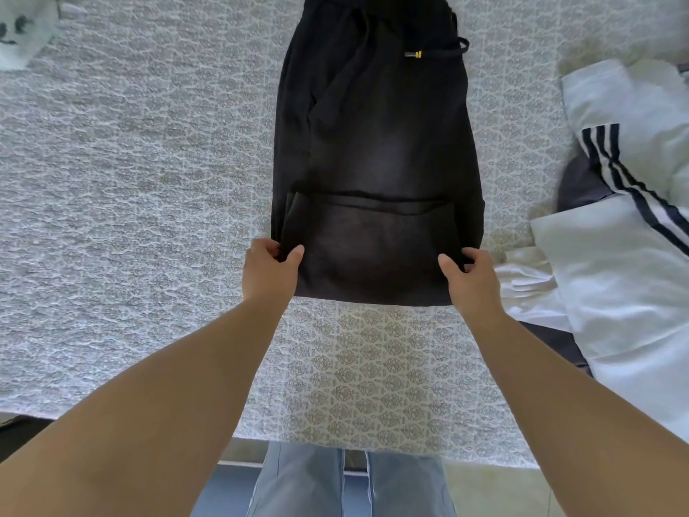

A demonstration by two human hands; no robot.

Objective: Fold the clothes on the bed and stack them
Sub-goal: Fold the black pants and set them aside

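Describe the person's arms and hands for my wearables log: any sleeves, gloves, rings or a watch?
Both forearms are bare up to the frame's edge: no sleeves show. The left hand and right hand wear no gloves, and no watch, bracelet or ring is visible on the wrists or on the fingers that show. Some fingers are tucked out of sight. Below, light blue jeans are worn.

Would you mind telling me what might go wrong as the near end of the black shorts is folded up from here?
1. The drawstring lies loose at the far end of the black shorts; it may stick out of the fold.
2. The left hand and right hand pinch only the near corners, so the middle may sag and crease.
3. The white clothes lie close on the right and could get dragged along.
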